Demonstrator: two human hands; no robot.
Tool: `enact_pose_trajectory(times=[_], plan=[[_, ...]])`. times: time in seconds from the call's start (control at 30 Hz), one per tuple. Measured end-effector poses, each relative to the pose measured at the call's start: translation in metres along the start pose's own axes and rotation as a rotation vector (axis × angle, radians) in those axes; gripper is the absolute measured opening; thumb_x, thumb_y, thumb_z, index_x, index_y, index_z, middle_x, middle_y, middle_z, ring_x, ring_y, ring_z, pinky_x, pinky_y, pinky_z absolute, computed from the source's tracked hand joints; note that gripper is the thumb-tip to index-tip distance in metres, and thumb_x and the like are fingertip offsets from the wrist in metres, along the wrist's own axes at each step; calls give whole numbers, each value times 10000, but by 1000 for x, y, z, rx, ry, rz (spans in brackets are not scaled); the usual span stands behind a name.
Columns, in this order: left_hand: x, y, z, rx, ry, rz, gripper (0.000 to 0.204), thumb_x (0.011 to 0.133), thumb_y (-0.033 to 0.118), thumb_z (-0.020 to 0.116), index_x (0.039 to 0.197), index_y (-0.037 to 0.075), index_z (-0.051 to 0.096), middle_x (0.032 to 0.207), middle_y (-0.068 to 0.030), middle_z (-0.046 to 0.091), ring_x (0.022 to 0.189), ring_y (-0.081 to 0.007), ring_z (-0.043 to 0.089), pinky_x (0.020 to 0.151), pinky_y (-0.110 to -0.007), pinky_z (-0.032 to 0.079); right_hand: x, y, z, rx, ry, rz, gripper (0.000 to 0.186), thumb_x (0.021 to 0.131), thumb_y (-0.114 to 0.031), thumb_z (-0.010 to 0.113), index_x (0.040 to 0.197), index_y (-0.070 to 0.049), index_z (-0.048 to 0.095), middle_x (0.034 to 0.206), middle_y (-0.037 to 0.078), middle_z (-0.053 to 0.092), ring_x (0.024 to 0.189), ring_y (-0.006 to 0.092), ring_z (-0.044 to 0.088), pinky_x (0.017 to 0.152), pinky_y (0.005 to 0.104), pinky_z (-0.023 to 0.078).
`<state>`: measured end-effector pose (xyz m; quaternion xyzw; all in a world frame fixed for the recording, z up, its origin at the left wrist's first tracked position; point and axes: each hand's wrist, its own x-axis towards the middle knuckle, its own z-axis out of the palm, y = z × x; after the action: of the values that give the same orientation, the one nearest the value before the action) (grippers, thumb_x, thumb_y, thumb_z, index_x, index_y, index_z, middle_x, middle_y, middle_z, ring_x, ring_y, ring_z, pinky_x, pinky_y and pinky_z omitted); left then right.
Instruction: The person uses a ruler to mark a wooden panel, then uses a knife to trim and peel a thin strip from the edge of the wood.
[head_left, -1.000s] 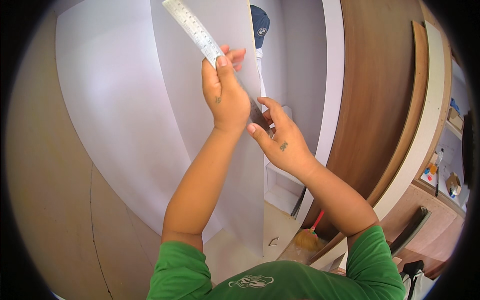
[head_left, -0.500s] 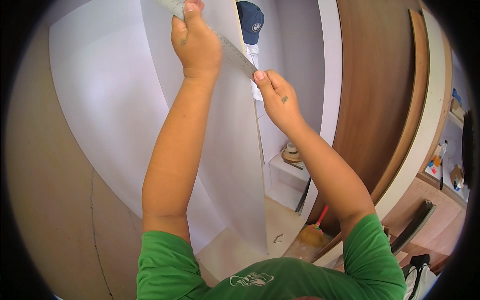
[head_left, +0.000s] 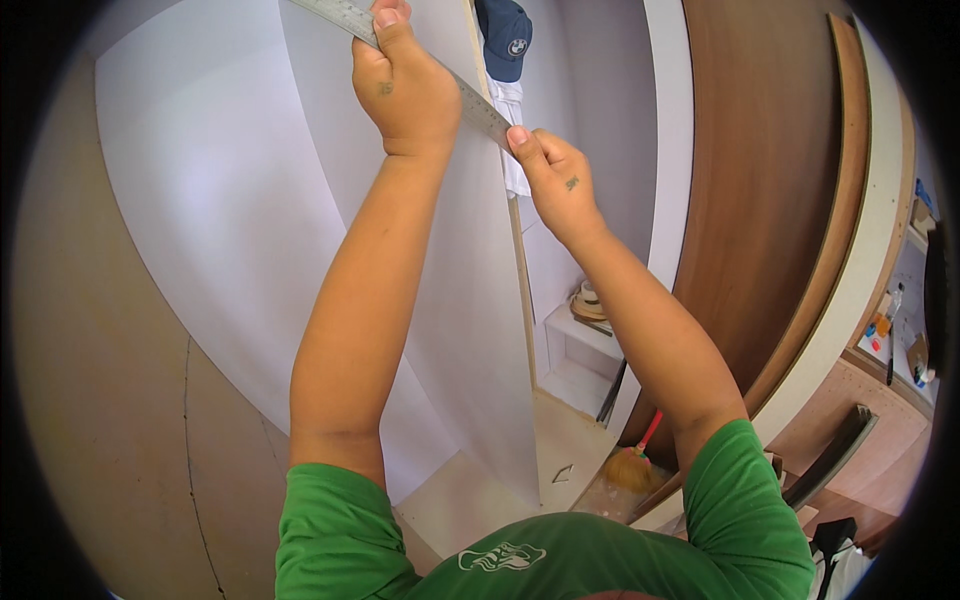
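Head view: left one of two wide fisheye cameras worn side by side on person's head. Looks down and forward, upright (its left is wearer's left). Nearest, at lower edge: green short-sleeved cloth shirt [head_left: 640,550]. Farther off, in upper middle: bare left hand [head_left: 412,95] and bare right hand [head_left: 562,186]. Behind left hand: pale flat upright panel [head_left: 470,330]. Tall brown wooden board [head_left: 765,170] at right bows with fisheye curve.

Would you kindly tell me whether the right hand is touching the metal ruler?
Touching: the head view shows the right hand holding the lower end of the metal ruler, thumb over it.
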<state>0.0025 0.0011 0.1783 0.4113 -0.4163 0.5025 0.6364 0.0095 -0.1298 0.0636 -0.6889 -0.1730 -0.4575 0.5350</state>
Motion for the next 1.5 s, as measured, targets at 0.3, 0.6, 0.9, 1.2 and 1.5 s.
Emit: enact_pose_trajectory(times=[0.3, 0.6, 0.9, 1.2, 1.5], plan=[[-2, -10, 14, 33, -20, 12, 531, 1097, 320, 343, 1407, -88, 480, 1486, -229, 529, 1439, -299, 468, 1186, -389, 346, 8, 15, 0, 87, 13, -1, 635, 991, -585, 618, 670, -48, 508, 619, -22, 438, 619, 99, 399, 569, 309, 382], [-3, -20, 20, 90, -68, 40, 575, 1103, 325, 352, 1474, -108, 420, 1542, -239, 465, 1464, -305, 426, 1199, -381, 333, 12, 25, 5, 152, 19, 55, 636, 998, -574, 615, 667, -40, 513, 632, -18, 438, 633, 105, 410, 590, 304, 391], [2, -31, 32, 294, -87, 162, 540, 1098, 339, 413, 1416, -87, 509, 1419, -255, 575, 1348, -338, 537, 1155, -367, 373, 21, 48, 5, 234, 2, 142, 632, 1003, -583, 597, 694, -34, 542, 657, -15, 460, 649, 108, 420, 610, 305, 402], [59, 21, 9, 272, -78, 11, 526, 1097, 352, 434, 1303, -104, 596, 1238, -245, 675, 1190, -322, 625, 1062, -384, 437, 33, -11, 6, 87, 44, 16, 691, 980, -659, 573, 659, -54, 479, 632, -13, 423, 641, 114, 403, 588, 322, 382], [58, -1, 9, 237, 24, 194, 514, 1095, 337, 422, 1270, -99, 628, 1223, -252, 690, 1194, -319, 637, 1053, -381, 451, 37, -9, 9, 141, -40, 23, 691, 1003, -644, 544, 666, -42, 509, 627, -17, 430, 634, 103, 408, 596, 310, 386]])
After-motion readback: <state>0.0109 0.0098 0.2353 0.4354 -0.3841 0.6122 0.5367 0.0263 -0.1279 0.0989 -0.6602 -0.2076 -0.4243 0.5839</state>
